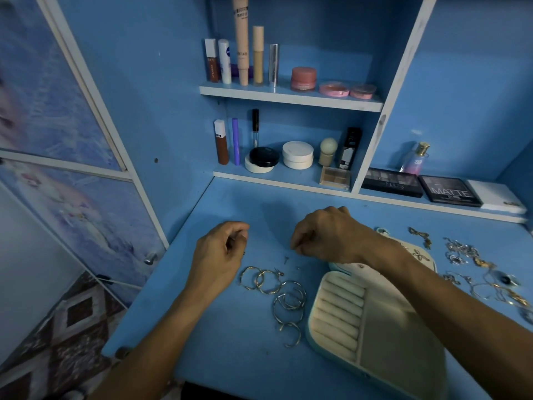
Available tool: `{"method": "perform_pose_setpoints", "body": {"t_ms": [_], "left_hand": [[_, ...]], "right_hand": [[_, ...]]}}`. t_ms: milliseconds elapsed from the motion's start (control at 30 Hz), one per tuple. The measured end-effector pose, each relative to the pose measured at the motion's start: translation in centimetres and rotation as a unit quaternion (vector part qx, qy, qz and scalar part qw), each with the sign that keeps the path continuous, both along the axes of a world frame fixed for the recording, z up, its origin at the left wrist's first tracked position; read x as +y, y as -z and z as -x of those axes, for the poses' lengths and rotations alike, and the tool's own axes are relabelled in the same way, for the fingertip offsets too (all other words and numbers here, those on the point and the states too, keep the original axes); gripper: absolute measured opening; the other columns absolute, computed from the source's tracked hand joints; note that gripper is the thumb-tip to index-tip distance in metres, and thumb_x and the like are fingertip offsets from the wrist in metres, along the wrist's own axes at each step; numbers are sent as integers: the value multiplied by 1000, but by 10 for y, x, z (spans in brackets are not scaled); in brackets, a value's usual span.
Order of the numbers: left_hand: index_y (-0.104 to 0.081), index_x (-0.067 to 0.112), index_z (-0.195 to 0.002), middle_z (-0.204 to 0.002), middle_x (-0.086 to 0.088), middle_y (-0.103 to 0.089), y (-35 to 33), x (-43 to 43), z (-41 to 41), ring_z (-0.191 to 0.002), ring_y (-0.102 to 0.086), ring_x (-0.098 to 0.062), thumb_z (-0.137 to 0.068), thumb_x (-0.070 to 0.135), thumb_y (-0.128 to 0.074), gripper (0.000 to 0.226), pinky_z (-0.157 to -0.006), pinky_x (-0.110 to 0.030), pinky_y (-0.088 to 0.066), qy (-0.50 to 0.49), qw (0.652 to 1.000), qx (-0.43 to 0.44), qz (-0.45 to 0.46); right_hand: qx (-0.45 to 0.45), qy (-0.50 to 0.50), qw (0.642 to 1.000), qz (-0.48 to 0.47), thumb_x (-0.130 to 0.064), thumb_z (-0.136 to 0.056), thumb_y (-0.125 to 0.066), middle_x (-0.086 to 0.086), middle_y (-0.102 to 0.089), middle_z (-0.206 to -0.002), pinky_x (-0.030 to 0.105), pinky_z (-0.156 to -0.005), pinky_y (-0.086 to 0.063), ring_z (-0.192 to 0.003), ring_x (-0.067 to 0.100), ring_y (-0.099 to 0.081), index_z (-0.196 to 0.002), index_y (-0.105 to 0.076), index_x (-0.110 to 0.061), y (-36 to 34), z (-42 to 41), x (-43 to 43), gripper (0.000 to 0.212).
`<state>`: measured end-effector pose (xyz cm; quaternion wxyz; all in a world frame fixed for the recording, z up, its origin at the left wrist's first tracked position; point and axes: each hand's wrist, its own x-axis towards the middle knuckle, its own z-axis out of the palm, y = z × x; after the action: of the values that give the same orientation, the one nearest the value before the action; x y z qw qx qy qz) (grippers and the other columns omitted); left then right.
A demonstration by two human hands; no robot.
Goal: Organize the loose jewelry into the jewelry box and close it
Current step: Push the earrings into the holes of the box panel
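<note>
The cream jewelry box (383,327) lies open on the blue desk, ring rolls at its left and its lid (354,268) behind. Several silver hoop earrings (290,301) lie loose to its left, and a tiny stud (286,258) lies beyond them. A tangled pile of jewelry (473,264) lies to the right of the box. My left hand (222,249) hovers left of the hoops, fingers curled, with a tiny dark piece at its fingertips. My right hand (326,238) reaches across over the lid, fingertips bunched just above the stud. Whether they pinch anything is too small to see.
Shelves behind the desk hold cosmetic tubes (242,53), jars (297,154) and compacts (334,88). Eyeshadow palettes (450,192) and a white box (496,197) line the back right. The desk's left edge (150,284) drops to the floor beside a patterned cabinet door.
</note>
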<state>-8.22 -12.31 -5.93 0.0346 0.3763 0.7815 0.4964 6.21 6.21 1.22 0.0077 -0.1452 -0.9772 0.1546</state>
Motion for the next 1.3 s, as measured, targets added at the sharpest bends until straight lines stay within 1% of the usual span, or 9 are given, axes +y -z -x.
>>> {"method": "perform_pose_setpoints", "body": {"t_ms": [133, 300, 567, 667, 767, 867, 1033, 1167, 1300], "left_hand": [[-72, 20, -109, -88, 11, -71, 1, 0, 0, -79, -66, -8, -98, 14, -62, 16, -73, -19, -52, 0, 1000, 4, 5], [-72, 20, -108, -85, 10, -71, 1, 1, 0, -78, -67, -11, -98, 15, -62, 16, -72, -21, -53, 3, 1000, 8, 5], [-72, 23, -108, -88, 13, -71, 2, 1, 0, -81, -66, -7, -98, 18, -63, 15, -74, -21, -53, 3, 1000, 3, 16], [-73, 22, -109, -93, 18, -69, -2, 3, -2, -86, -64, -3, -98, 17, -63, 15, -75, -16, -51, 16, 999, 30, 12], [-73, 21, -106, -93, 18, -68, -5, 7, -6, -88, -62, -2, -98, 17, -63, 13, -73, -9, -44, 36, 998, 48, 21], [-73, 20, -106, -92, 17, -69, -3, 9, -7, -89, -62, -3, -98, 17, -64, 13, -73, -11, -46, 40, 998, 49, 24], [-74, 20, -103, -87, 17, -70, -3, 9, -7, -81, -63, -4, -97, 15, -64, 12, -69, -11, -46, 32, 999, 26, 17], [-73, 21, -104, -90, 17, -70, -4, 8, -9, -84, -63, -4, -98, 16, -64, 13, -70, -10, -46, 40, 999, 26, 16], [-74, 21, -104, -94, 16, -70, -5, 7, -9, -87, -63, -5, -97, 15, -64, 13, -71, -9, -46, 43, 999, 26, 12]], "right_hand": [[-58, -25, 998, -11, -36, -82, -75, -27, -69, -83, 34, -93, -25, -93, -2, -58, -84, -75, -39, -2, -6, 0, 3], [-51, -41, 997, -43, -40, -83, -74, -22, -71, -87, 31, -85, -19, -93, 1, -57, -89, -76, -38, 8, -5, -6, 7], [-14, -68, 995, -72, -31, -88, -61, -18, -63, -79, 32, -81, -19, -86, 7, -57, -87, -71, -29, 12, -9, -12, 10], [1, -53, 998, -36, -29, -92, -58, -19, -58, -79, 31, -83, -23, -87, 6, -56, -89, -69, -30, 8, -14, -9, 11], [14, -25, 1000, 9, -28, -92, -59, -18, -65, -87, 33, -89, -28, -87, 3, -58, -87, -65, -33, 5, -18, -3, 9], [14, -14, 1000, 20, -28, -90, -61, -16, -69, -89, 35, -93, -29, -86, 2, -60, -86, -65, -32, 7, -21, 0, 7], [37, -10, 999, 18, -28, -85, -64, -16, -68, -85, 33, -88, -26, -85, 3, -61, -83, -65, -31, 11, -24, -2, 3], [67, 0, 995, 78, -26, -79, -69, -15, -70, -80, 39, -97, -39, -81, 6, -65, -79, -62, -32, 9, -25, 0, 9], [72, 13, 990, 118, -22, -77, -70, -18, -70, -78, 42, -92, -49, -79, 4, -65, -81, -64, -35, 8, -29, 6, 15]]}}
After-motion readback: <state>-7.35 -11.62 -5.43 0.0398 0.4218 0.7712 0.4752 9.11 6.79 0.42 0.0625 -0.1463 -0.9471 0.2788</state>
